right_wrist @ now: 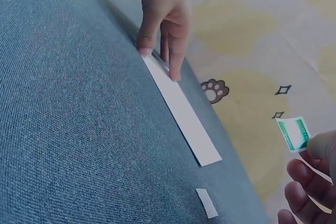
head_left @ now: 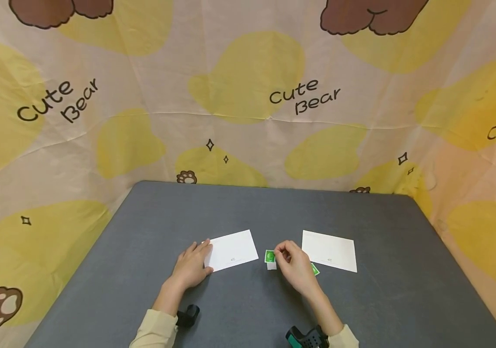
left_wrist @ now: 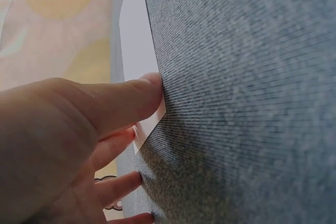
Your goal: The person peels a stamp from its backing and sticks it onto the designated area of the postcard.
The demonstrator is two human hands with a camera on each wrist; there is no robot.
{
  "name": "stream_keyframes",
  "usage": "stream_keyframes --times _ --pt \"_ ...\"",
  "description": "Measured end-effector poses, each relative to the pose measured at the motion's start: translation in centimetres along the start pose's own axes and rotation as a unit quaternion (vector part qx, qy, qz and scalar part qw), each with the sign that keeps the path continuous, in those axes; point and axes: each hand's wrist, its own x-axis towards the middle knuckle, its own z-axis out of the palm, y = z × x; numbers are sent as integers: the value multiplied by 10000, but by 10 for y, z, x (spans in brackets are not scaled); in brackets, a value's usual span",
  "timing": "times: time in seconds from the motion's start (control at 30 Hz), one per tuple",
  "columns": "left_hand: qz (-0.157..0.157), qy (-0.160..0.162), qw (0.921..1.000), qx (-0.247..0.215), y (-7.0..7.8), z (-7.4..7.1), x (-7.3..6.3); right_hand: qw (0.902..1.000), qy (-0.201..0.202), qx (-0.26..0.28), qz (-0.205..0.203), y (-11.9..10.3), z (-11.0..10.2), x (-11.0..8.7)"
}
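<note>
My left hand rests on the left end of a white card, its thumb pressing one edge and its fingers spread along the other side. The card lies flat and has small print near its near edge. My right hand pinches a small green stamp with a white border between thumb and fingertips, held up off the table. Below the stamp in the head view lies a small white paper piece. A second green stamp shows partly from behind the right hand.
Another white card lies flat to the right of my right hand. The grey table ends at the back against a patterned cloth with yellow patches. Both wrists carry black camera mounts.
</note>
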Motion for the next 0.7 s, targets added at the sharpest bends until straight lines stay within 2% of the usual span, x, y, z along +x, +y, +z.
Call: stream_keyframes --times 0.5,0.7 --pt "87 -214 9997 1 -1 -5 3 9998 -95 -22 186 5 6 5" --pt "151 -313 9994 52 -3 -7 2 9999 -52 -68 134 7 10 7"
